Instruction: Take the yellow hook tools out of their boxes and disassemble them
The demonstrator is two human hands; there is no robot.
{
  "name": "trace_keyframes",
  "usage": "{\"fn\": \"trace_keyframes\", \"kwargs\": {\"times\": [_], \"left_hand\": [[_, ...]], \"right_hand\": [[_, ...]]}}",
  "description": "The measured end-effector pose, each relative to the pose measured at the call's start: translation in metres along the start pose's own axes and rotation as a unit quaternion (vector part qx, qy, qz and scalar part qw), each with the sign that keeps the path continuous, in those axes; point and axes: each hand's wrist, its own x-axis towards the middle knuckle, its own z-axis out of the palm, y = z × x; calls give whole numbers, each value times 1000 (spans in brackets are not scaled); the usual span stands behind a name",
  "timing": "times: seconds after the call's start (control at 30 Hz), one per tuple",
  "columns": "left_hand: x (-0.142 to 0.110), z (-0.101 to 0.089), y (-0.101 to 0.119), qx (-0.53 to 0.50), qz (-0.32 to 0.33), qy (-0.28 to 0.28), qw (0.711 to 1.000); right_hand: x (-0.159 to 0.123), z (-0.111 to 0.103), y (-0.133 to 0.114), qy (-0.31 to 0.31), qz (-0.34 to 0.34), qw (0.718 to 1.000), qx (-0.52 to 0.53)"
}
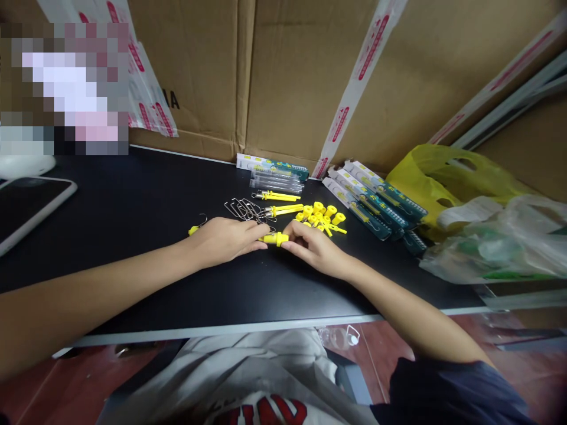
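Observation:
Above the black tabletop, both my hands hold a small spring scale (271, 238) with a yellow end cap, its tube lying sideways between them. My left hand (228, 239) is closed round its left part, hiding that end. The fingertips of my right hand (312, 245) pinch the yellow cap at the other end. Just beyond my left fingers lies a pile of bent wire hooks (243, 208). Yellow strips with metal ends (283, 210) lie beside it. Several yellow caps (319, 212) are heaped behind my right hand. Another yellow piece with a hook (194, 230) sticks out behind my left hand.
Clear tubes (277, 182) lie by a printed box (270, 165) at the back. More printed boxes (372, 198) are stacked to the right, beside a yellow plastic bag (425, 171) and a clear bag (500, 242). A phone (31, 203) lies far left. Cardboard (292, 77) stands behind.

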Motion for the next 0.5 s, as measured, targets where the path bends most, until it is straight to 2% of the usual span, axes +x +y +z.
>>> {"fn": "trace_keyframes", "kwargs": {"times": [0.17,0.23,0.37,0.5], "left_hand": [[-1,-3,2,4,17,40,999],[-1,-4,3,2,19,46,999],[-2,-2,4,-8,10,39,999],[-2,-1,4,-2,13,33,999]], "right_hand": [[-1,-5,4,41,-102,984,-142],[-1,-7,0,47,-97,984,-145],[-2,-8,-6,13,-53,991,-124],[1,-4,-6,-8,-53,996,-75]]}}
